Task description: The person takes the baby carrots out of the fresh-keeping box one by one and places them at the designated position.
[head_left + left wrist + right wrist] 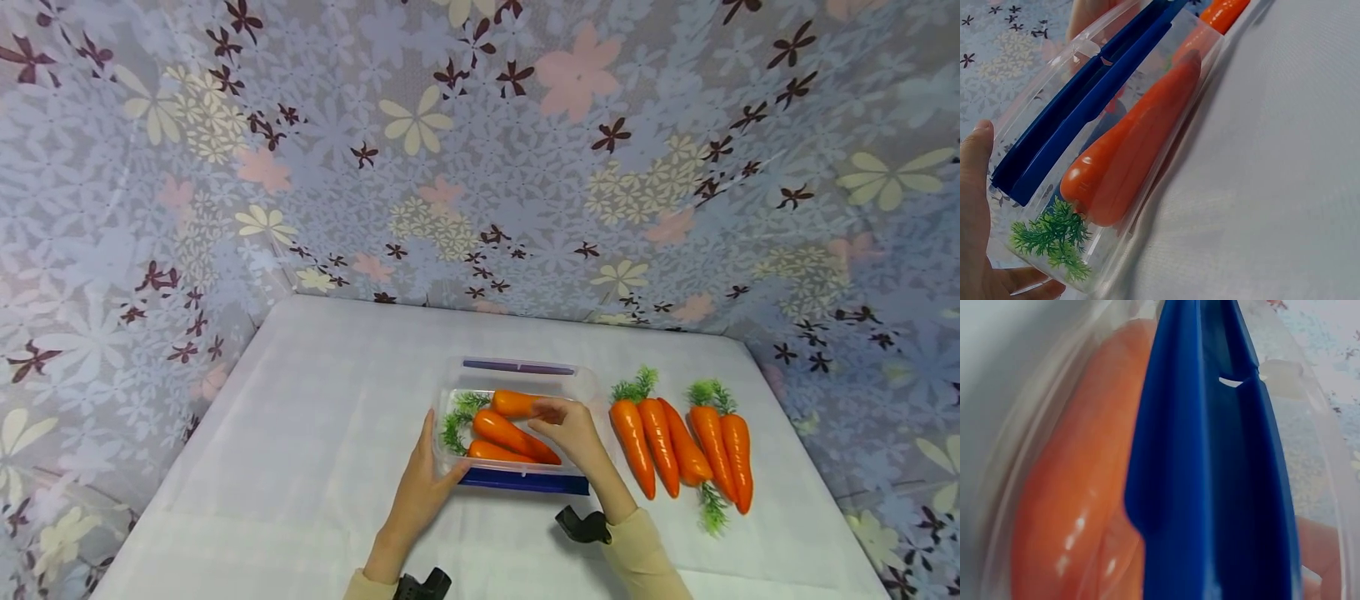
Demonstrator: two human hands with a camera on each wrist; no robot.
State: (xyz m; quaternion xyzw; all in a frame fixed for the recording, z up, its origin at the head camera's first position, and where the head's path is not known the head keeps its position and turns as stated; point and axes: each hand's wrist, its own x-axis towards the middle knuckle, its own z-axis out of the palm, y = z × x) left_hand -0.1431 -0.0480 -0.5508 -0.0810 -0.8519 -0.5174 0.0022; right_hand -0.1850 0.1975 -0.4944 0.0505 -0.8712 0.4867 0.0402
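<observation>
A clear plastic container with blue locking flaps sits on the table, holding three orange carrots with frilly green tops. My left hand holds its front left corner, thumb along the front rim and fingers on the left end. In the left wrist view, one carrot shows through the front wall. Reaching over the right end, my right hand pinches the narrow end of the rearmost carrot, whose tip is hidden by the fingers. A middle carrot lies slantwise beside it.
Several more carrots lie in a row right of the container, one with its green top toward me. A white cloth covers the table. Flowered fabric rises behind and at both sides.
</observation>
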